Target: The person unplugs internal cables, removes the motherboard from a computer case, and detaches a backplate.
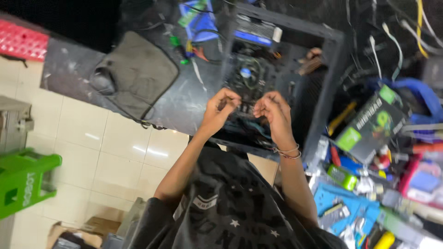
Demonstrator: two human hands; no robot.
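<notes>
Both hands are up over the open computer case (323,69), which lies on its side on the dark worktop (194,99). The left hand (219,110) has its fingers curled in tight, the tips pinched together on something small and dark; I cannot make out what it is, as the picture is blurred there. The right hand (274,110) mirrors it just beside, fingers bent and bunched at the tips, and whether they grip anything I cannot tell. Thin bracelets (288,151) circle the right wrist. The two hands sit close together but apart, above the near edge of the case.

Inside the case, beyond the hands, the motherboard (258,78) shows with its round cooler fan (244,74). To the left on the worktop lies a grey mouse pad (138,74) with a dark mouse (102,82) at its left edge. To the right of the case there is a black and green box (371,122) leaning among scattered tools and cables. A green plastic stool (23,180) stands on the pale tiled floor (115,152) at the far left.
</notes>
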